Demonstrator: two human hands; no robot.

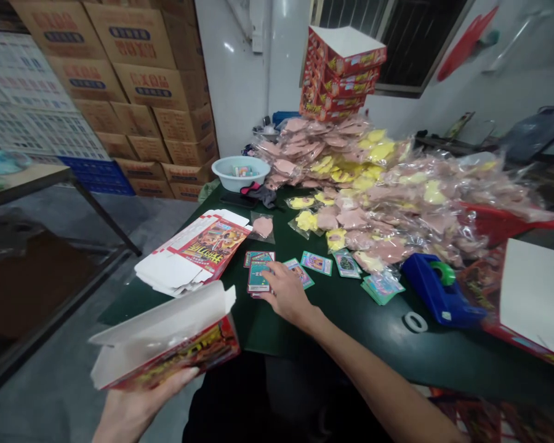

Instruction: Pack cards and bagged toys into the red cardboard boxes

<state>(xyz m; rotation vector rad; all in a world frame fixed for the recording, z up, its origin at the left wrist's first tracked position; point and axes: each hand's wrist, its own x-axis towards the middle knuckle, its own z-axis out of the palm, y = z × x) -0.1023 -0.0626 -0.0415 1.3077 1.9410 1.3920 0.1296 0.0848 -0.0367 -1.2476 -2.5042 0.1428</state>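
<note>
My left hand [141,400] grips a red printed cardboard box [180,354] from below. The box is tilted, its white lid flap raised, and clear plastic shows inside. My right hand [289,295] reaches over a small stack of trading cards [258,278], fingers on the top card and thumb at its lower edge. Beside that hand lie more cards: a purple-and-green one [300,272] partly behind the fingers, an orange-pictured card [317,263], a dark-pictured pile [347,264] and a teal pile [382,288].
Flattened boxes [198,246] lie on the green table [277,335] at left. Bagged pink and yellow pieces [351,172] heap across the back, below stacked red boxes [339,74]. A light blue basin [240,175], a blue tape dispenser [436,292] and a tape roll [414,322] stand around.
</note>
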